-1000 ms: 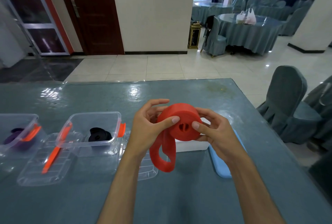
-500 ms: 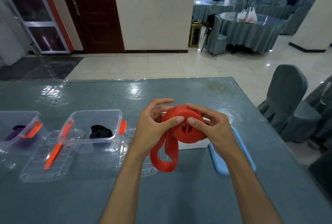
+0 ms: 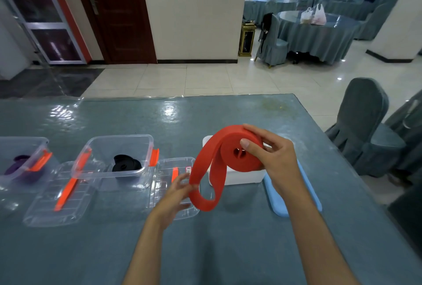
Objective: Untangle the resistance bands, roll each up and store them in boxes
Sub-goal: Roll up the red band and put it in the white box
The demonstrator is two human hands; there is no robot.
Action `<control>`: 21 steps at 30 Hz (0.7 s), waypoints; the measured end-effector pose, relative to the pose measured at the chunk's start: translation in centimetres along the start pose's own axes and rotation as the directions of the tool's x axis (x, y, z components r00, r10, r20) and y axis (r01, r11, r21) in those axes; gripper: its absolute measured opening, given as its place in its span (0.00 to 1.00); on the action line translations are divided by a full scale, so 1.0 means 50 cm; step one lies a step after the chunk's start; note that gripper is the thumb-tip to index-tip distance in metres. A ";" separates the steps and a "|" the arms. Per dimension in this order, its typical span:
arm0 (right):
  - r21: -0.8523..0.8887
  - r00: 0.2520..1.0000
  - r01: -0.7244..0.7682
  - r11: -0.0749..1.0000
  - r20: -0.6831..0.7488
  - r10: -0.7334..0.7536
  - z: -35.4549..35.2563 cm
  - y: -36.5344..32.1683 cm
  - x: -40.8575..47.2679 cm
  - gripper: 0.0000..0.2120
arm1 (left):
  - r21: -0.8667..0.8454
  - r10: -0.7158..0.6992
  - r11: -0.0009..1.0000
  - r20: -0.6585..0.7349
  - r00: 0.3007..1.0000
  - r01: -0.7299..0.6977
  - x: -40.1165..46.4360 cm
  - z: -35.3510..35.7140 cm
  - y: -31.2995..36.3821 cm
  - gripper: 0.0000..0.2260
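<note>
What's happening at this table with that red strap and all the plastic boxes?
A person is rolling up a red resistance band. The right hand grips the rolled part above a white box, while the left hand holds the loose loop hanging from it. To the left, a clear box already holds a rolled black band, and another clear box at the edge holds a purple band. Clear lids lie on the table, and a blue lid lies right of the white box.

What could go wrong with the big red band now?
The right hand alone grips the rolled part of the red band, so the coil might spring loose. The left hand pinches only the hanging loop; if it slips, the tail could flop and twist. The white box sits close underneath and might get knocked.
</note>
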State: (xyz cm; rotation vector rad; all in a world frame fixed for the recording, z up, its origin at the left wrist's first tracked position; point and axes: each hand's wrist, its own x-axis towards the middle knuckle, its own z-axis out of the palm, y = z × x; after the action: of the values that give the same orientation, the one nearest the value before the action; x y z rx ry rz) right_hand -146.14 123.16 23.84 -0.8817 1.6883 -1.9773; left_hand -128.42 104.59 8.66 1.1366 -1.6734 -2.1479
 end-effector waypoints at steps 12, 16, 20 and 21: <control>-0.010 0.990 0.015 1.000 -0.137 -0.016 -0.028 0.013 0.014 0.16 | -0.414 -0.147 0.905 -0.100 0.984 0.093 0.045 0.017 -0.067 0.08; -0.011 0.974 -0.016 1.000 -0.228 0.013 -0.049 0.029 0.018 0.16 | -0.447 -0.131 0.889 -0.029 0.991 0.105 0.044 0.010 -0.064 0.09; -0.029 0.964 -0.047 0.998 -0.263 0.038 -0.057 0.045 0.018 0.17 | -0.433 -0.151 0.889 0.032 0.988 0.150 0.043 0.010 -0.061 0.14; -0.037 0.962 -0.046 0.998 -0.271 0.034 -0.060 0.047 0.019 0.17 | -0.408 -0.156 0.900 0.025 0.987 0.153 0.041 0.010 -0.061 0.15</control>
State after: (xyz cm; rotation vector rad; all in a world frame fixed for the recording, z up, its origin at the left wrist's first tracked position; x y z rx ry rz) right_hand -149.11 124.25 21.53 -0.6064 1.8859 -2.1196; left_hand -129.28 104.84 5.07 1.1744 -1.0762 -2.4295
